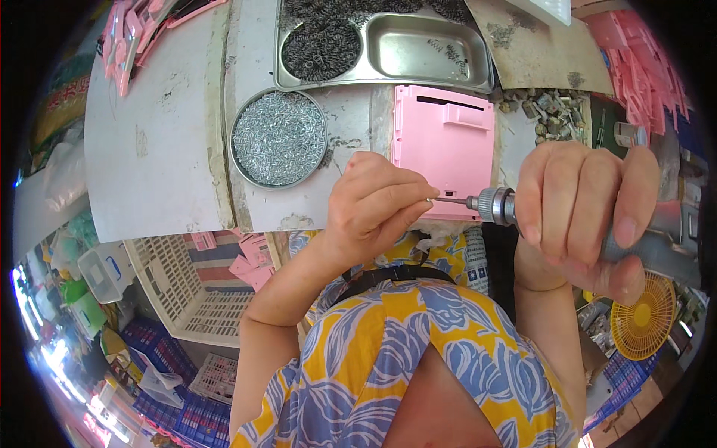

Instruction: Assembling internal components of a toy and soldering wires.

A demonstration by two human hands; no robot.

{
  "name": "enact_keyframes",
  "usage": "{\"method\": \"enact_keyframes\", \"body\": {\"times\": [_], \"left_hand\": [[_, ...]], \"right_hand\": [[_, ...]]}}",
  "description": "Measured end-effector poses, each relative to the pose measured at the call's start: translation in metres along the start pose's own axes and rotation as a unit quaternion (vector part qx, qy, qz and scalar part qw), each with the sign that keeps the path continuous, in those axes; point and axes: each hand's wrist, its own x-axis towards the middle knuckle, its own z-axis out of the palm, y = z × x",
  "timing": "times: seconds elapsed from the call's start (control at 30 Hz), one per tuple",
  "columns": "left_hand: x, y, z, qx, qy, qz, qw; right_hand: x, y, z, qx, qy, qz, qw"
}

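Observation:
My right hand (pixel 575 205) is wrapped round a grey electric screwdriver (pixel 661 243), held sideways with its bit pointing left. At the bit's tip, my left hand (pixel 373 201) pinches a tiny shiny screw (pixel 429 199) between thumb and forefinger; it is mostly hidden by the fingertips. Just beyond the bit lies a pink plastic panel (pixel 441 142) with a long dark slot near its far edge and a small raised block. To its left, a round metal dish (pixel 323 127) is full of small silvery screws (pixel 278 138).
Behind the panel sits a steel tray (pixel 358 41) with dark coil springs (pixel 321 48). Small metal parts (pixel 556 112) lie in a heap at the right. Pink plastic pieces (pixel 635 67) stack farther right. A white basket (pixel 168 291) stands below the table at left, a yellow fan (pixel 642 317) at right.

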Motion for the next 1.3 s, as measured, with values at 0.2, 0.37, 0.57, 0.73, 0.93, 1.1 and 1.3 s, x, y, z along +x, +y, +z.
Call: {"method": "enact_keyframes", "body": {"times": [0.2, 0.37, 0.57, 0.73, 0.93, 1.1, 1.3], "left_hand": [[-0.005, -0.001, 0.003, 0.004, -0.004, 0.016, 1.0], [0.005, 0.0, 0.008, 0.026, -0.019, 0.048, 0.998], [0.004, -0.001, 0.012, 0.041, -0.017, 0.057, 0.997], [0.001, -0.004, 0.017, 0.069, -0.009, 0.071, 0.995], [0.007, 0.001, 0.02, 0.094, -0.021, 0.092, 0.991], [0.02, 0.003, 0.028, 0.019, -0.088, 0.113, 0.99], [0.023, -0.001, 0.036, 0.055, -0.126, -0.003, 0.991]], "right_hand": [[-0.005, 0.0, 0.005, -0.016, -0.008, 0.022, 1.0], [-0.01, -0.007, 0.002, -0.039, 0.002, 0.025, 0.999], [-0.013, -0.009, 0.001, -0.042, 0.0, 0.034, 0.999], [-0.012, -0.01, 0.0, -0.051, 0.0, 0.044, 0.998], [-0.01, -0.018, 0.001, -0.074, 0.007, 0.067, 0.995], [-0.029, -0.028, -0.017, -0.059, 0.0, 0.082, 0.995], [-0.088, -0.004, -0.013, -0.114, 0.135, 0.038, 0.983]]}}
